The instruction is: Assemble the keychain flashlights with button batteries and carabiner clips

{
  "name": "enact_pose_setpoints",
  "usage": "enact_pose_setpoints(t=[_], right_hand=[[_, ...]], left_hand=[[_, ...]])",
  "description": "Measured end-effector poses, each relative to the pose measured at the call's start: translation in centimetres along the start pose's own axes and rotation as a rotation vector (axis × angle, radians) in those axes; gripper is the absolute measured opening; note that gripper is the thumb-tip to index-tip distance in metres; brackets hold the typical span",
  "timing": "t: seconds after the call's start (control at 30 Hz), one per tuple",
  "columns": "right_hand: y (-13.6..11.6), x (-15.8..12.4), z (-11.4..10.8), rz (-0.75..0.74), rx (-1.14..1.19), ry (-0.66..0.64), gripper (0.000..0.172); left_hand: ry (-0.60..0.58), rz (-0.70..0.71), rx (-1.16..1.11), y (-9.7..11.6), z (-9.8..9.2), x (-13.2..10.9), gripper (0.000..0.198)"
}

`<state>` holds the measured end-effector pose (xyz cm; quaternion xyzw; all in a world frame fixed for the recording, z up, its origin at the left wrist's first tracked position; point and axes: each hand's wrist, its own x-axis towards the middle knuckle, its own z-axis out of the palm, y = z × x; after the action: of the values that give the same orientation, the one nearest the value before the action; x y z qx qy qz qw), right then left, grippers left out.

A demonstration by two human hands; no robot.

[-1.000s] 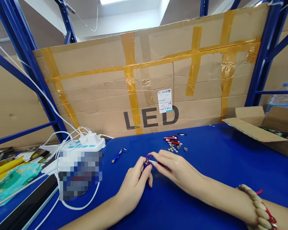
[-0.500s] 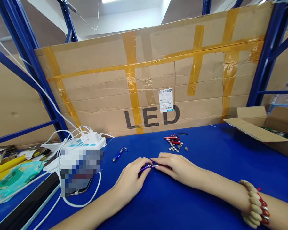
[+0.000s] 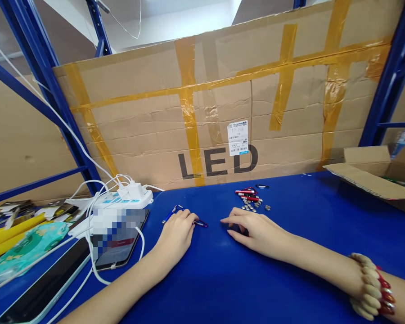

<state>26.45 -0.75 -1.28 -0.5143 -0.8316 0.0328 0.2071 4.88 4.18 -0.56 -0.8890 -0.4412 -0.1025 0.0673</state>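
My left hand (image 3: 178, 229) is closed around a small purple keychain flashlight. Only its purple carabiner clip (image 3: 201, 223) sticks out past the fingers; the body is hidden under the hand. Just behind that hand lies a blue keychain flashlight (image 3: 168, 215) with its own clip, partly covered by the knuckles. My right hand (image 3: 246, 225) hovers low over the blue tabletop, with index finger and thumb apart and nothing visible between them. Beyond it sit several red keychain flashlights (image 3: 249, 198), a heap of small silver button-like pieces (image 3: 249, 207) and a dark carabiner (image 3: 262, 186).
On the left are a white power strip (image 3: 145, 198) with cables, a phone (image 3: 121, 252), a dark pale-edged device (image 3: 50, 279) and a teal packet (image 3: 30, 247). An open cardboard box (image 3: 364, 182) stands at right. A large cardboard panel (image 3: 138, 135) closes off the back.
My hands have separated. The left one moved left and away from me with the purple flashlight, beside the blue one. My right hand has let go of its clip end, and its fingers have opened.
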Motion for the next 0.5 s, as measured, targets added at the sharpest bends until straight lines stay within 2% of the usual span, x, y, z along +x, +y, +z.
enact_pose_setpoints(t=[0.1, 0.27, 0.5], right_hand=[[1.1, 0.5, -0.5, 0.047, -0.110, 0.076, 0.030], [4.0, 1.2, -1.9, 0.228, -0.322, 0.230, 0.026], [6.4, 1.3, -2.0, 0.401, -0.409, 0.183, 0.021]], left_hand=[[-0.020, -0.078, 0.086, -0.3, -0.3, 0.2, 0.030], [-0.042, -0.192, 0.219, 0.4, -1.3, -0.2, 0.030], [-0.080, -0.247, 0.288, 1.5, -1.4, -1.3, 0.025]])
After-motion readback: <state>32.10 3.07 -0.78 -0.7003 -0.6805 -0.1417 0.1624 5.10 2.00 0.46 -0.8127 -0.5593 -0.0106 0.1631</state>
